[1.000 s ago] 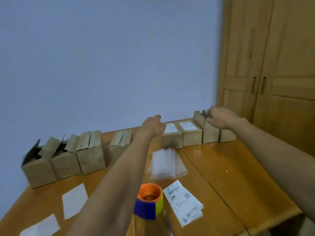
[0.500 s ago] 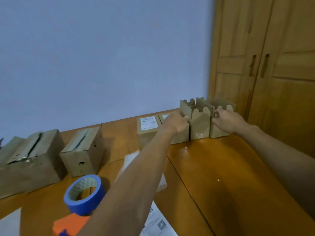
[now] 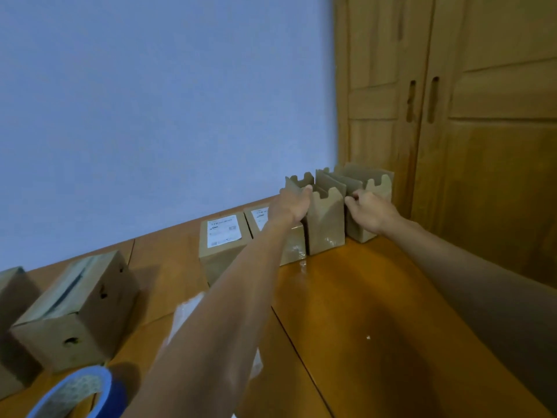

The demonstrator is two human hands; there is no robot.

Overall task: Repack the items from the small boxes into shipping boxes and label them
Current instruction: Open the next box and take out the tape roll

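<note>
An open brown cardboard box point(image 3: 327, 224) with raised flaps stands at the back right of the wooden table point(image 3: 361, 297). My left hand point(image 3: 291, 203) grips its left flap and side. My right hand point(image 3: 372, 208) holds its right side, fingers curled at the edge between it and a second open box point(image 3: 373, 188) behind. Two shut boxes with white labels, one point(image 3: 223, 236) further left and one point(image 3: 265, 215) partly hidden by my left arm, stand to the left.
A sealed box point(image 3: 75, 309) with tape along its top stands at the left, another box point(image 3: 12, 297) beside it. A blue tape roll point(image 3: 75, 393) lies at the bottom left. Clear plastic bags point(image 3: 187, 312) lie under my left arm. Wooden cabinet doors point(image 3: 452, 116) rise at the right.
Both hands have reached further onto the open box and now clasp it from both sides. The camera has moved closer and turned right, so the left boxes slide out of view.
</note>
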